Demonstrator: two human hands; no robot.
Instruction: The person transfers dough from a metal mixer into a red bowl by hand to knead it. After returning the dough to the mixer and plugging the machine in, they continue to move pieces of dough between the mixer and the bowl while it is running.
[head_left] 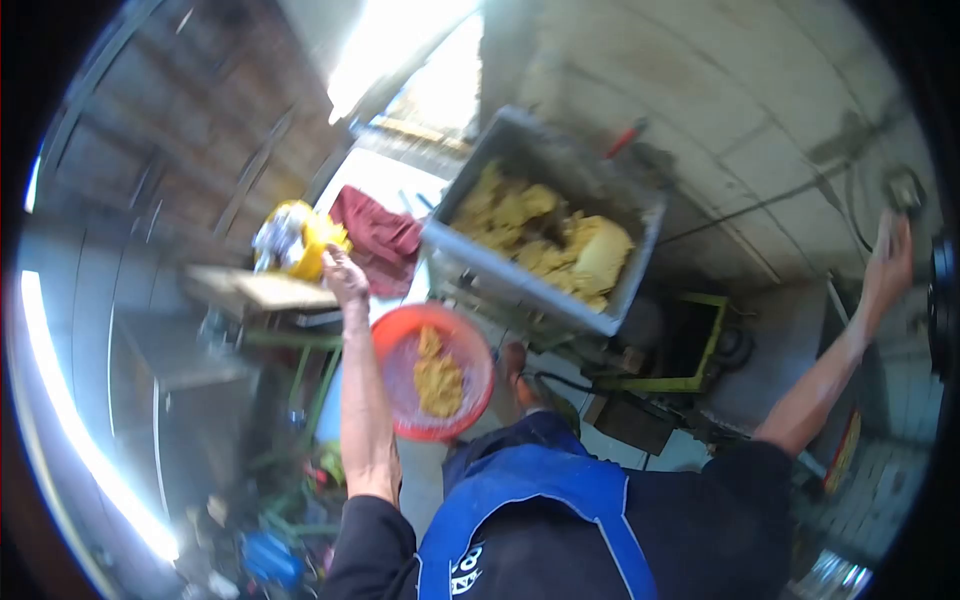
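Note:
My right hand [890, 256] is stretched far out to the right, its fingers extended up to a small switch-like box [904, 188] on the wall. Over on the left, my left hand [346, 276] hangs in the air with loosely spread fingers, overlapping the edge of a yellow plastic bag [318, 240]. Between my arms stands a grey metal hopper [489, 262] with a crumbly yellow dough-like mass [530, 215] inside. Below it, a red-orange basin [480, 345] holds more yellow dough-like lumps [438, 385].
A maroon cloth [378, 235] lies on a white surface beside the hopper. Under the hopper is a green metal frame [655, 384] with machine parts. A wooden board [270, 290] sits at the left, and a red-handled tool [626, 138] is near the hopper's far side.

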